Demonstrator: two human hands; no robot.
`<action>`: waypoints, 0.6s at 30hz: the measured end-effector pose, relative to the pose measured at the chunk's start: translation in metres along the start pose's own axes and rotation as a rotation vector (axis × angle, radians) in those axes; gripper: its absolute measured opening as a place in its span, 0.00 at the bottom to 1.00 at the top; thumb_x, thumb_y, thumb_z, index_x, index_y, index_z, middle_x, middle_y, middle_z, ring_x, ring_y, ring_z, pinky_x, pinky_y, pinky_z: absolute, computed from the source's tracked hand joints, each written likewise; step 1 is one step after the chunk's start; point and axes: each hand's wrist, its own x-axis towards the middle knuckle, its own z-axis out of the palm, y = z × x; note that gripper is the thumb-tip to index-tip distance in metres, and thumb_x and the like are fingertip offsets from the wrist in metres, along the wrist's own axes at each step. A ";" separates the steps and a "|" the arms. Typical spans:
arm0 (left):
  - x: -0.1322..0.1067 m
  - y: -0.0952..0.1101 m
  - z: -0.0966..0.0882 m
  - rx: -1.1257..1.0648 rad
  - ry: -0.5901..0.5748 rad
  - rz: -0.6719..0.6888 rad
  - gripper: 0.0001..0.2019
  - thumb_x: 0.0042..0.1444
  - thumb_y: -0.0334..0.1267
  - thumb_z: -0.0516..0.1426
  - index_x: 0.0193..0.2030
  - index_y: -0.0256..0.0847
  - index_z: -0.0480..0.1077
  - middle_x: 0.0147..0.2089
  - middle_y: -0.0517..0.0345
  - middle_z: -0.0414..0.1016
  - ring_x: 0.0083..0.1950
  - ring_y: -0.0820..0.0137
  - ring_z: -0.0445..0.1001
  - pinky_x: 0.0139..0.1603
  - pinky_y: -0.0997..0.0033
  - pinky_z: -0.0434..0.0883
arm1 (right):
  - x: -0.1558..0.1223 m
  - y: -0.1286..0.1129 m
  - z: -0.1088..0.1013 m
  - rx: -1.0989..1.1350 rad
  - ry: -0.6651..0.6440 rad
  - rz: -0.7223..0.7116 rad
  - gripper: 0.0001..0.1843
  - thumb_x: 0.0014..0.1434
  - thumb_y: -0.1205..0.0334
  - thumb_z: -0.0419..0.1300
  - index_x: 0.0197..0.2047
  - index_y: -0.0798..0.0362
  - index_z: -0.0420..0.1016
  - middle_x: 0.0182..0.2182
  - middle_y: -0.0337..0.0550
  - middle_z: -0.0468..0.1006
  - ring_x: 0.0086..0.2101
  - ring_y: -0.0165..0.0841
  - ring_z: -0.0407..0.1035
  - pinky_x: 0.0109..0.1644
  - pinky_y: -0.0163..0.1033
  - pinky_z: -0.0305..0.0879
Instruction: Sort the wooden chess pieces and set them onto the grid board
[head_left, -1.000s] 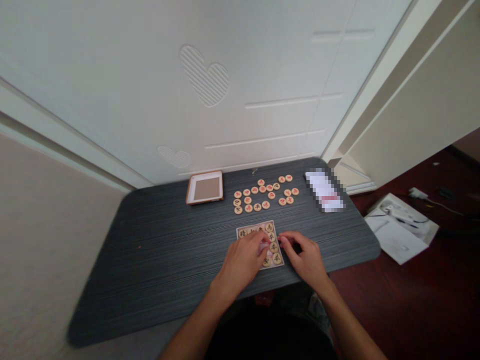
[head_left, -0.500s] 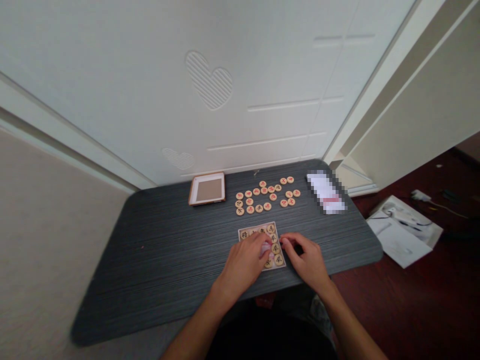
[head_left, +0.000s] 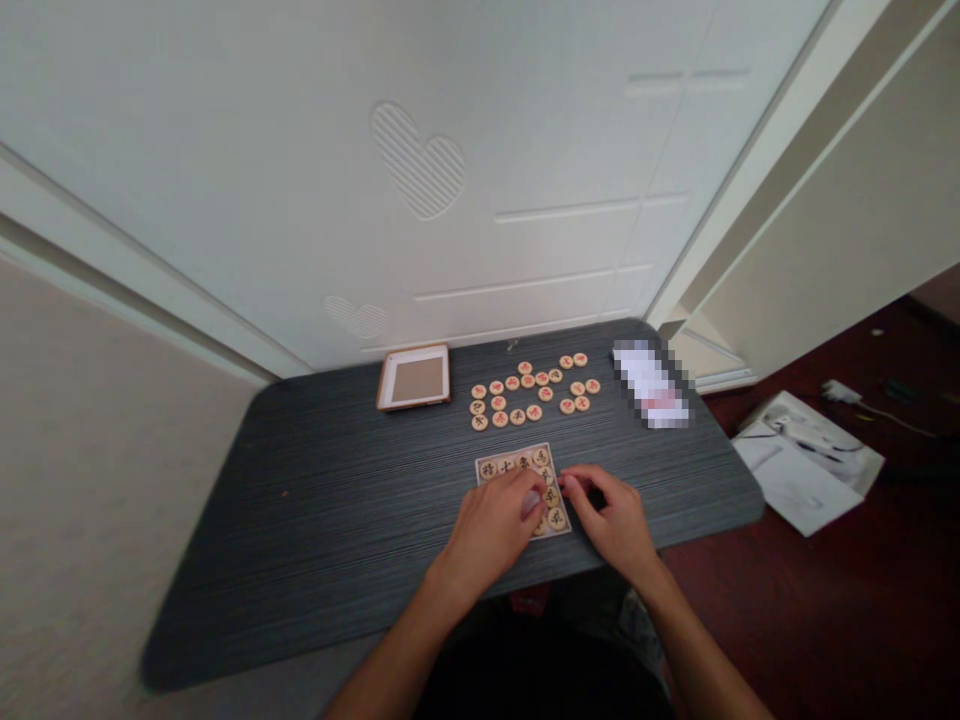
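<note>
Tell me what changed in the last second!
The left hand slid back a little toward the person, so more of the round pieces on the small board show. Nothing was clearly picked up or let go. The right hand, the loose pieces and the tray stayed put.

Matt wooden xiangqi pieces (head_left: 534, 412), ridged dark laminate tabletop (head_left: 337, 500), smooth painted white door (head_left: 525, 120)

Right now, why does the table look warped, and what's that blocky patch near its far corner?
In the head view, wide-angle distortion bends the white door and dark table; the item at the table's far right is pixelated, so it can't be read; the wooden xiangqi pieces look slightly soft, without strong glare.
</note>
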 end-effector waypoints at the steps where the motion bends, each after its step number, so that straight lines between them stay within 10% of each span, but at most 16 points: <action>1: 0.000 0.000 -0.001 -0.003 0.001 0.002 0.07 0.63 0.37 0.57 0.47 0.50 0.71 0.50 0.60 0.79 0.51 0.63 0.77 0.50 0.66 0.70 | 0.000 0.000 0.000 0.001 0.002 -0.001 0.09 0.66 0.59 0.58 0.45 0.48 0.80 0.37 0.40 0.84 0.36 0.34 0.78 0.43 0.37 0.72; 18: -0.003 0.008 0.001 0.001 -0.005 -0.009 0.10 0.60 0.43 0.62 0.47 0.49 0.72 0.51 0.60 0.79 0.50 0.61 0.78 0.48 0.65 0.71 | 0.000 0.003 0.002 -0.020 -0.007 -0.036 0.08 0.66 0.61 0.59 0.45 0.48 0.79 0.36 0.41 0.83 0.35 0.35 0.77 0.42 0.37 0.72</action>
